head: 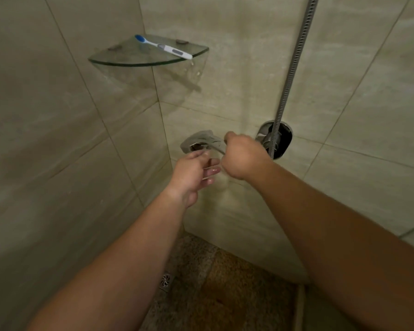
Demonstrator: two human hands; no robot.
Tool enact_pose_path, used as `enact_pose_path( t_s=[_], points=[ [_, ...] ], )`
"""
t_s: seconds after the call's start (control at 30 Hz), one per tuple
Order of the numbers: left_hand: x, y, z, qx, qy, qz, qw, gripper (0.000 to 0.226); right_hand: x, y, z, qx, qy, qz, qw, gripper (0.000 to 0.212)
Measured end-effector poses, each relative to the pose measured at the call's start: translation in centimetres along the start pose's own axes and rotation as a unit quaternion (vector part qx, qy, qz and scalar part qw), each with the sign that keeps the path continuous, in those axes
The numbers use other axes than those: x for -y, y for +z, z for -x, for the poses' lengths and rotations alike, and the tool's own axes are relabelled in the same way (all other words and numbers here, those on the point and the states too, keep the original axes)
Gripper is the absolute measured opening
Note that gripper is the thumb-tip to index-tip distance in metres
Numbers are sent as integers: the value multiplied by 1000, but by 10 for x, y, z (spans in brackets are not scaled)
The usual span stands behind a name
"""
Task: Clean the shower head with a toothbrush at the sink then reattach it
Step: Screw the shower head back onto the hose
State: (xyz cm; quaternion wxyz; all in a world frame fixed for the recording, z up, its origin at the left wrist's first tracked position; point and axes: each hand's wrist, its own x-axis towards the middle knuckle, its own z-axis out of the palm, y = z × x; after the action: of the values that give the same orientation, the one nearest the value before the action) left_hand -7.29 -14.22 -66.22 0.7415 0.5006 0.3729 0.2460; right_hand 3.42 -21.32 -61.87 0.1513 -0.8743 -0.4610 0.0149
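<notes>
Chrome tap handle (202,140): on the tiled wall (237,68) low in the corner, blurred, lever runs right toward the right hand.
Right hand (243,155): arm reaches in from lower right, nearly straight, wrist bent down a bit, back of hand toward camera, fingers curled into a fist at the end of the tap lever; looks closed on the lever, contact itself is blurred.
Left hand (193,174): arm comes up from lower left, forearm rotated so the palm faces right and up, fingers (212,172) straight and loosely spread, wet-looking, holding nothing; sits just below and in front of the tap handle, just beside the right fist.
Hands relation: near each other, touching or not cannot be told.
Toothbrush (164,47): white with blue head, lies flat on the glass corner shelf (120,59), head toward the corner, handle end sticks slightly past the shelf's front right edge; well apart from both hands.
Hose (294,63): metal, ribbed, runs down from the top right edge to a round chrome wall outlet (276,139) just right of the right hand.
Shower head: out of frame, only the hose shows.
Floor (225,283): brown speckled, small square metal drain (166,281) near the corner, between the forearms.
</notes>
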Motion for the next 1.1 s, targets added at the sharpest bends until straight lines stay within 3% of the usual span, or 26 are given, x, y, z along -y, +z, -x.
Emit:
enact_pose_path(
  t_s=[0.17,0.3,0.43,0.6,0.83,0.97,1.1],
  points=[
    [12,-29,-9,-79,-37,20,996,20,-3,-14,-17,16,21,16,1000,24],
    [18,-41,-12,-105,-42,26,993,18,-4,-18,-20,-15,6,-25,1000,11],
    [16,-37,-10,-107,-35,24,993,13,-6,3,-15,29,33,-9,999,16],
    [9,-29,-10,-96,-11,16,995,14,-9,24,-4,7,38,-42,998,9],
    [5,-10,-5,-56,-52,-25,997,14,-11,23,4,9,52,-93,994,24],
    [-11,9,-2,22,-26,-2,999,16,-14,20,9,-19,55,-228,972,34],
    [-39,20,3,74,-3,89,993,10,-22,20,19,-55,-9,-412,910,35]
  ],
)
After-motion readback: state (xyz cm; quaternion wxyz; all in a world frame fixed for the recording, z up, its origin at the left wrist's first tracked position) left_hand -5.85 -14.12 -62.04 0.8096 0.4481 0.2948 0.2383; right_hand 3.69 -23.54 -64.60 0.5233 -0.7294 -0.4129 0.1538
